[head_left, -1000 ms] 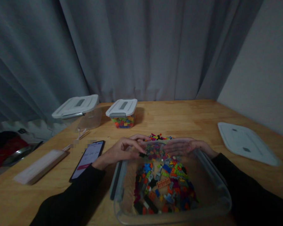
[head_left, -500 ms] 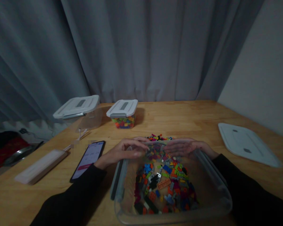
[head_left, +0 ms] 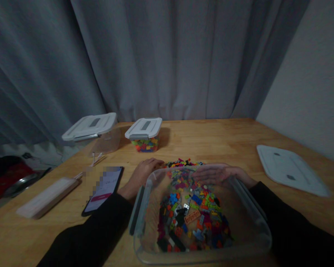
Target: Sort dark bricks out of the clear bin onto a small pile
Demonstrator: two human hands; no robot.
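A clear plastic tub [head_left: 256, 218] stands in front of me with several small coloured bricks [head_left: 192, 215] in it. My left hand [head_left: 143, 172] is outside the tub at its far left corner, low over the table. Its fingers are curled together, with the tips pointing at a small pile of loose bricks [head_left: 183, 162] behind the tub; what they hold is hidden. My right hand [head_left: 217, 174] reaches into the tub's far end, fingers stretched flat over the bricks there.
A phone [head_left: 104, 189] with a lit screen lies left of the tub, with a long pale case [head_left: 47, 196] beyond it. Two lidded boxes [head_left: 91, 133] [head_left: 144, 135] stand at the back, one holding bricks. A white lid [head_left: 291, 168] lies at the right.
My left hand has left the tub's far end and moved out over its left corner to the table. The right hand has stayed in place.
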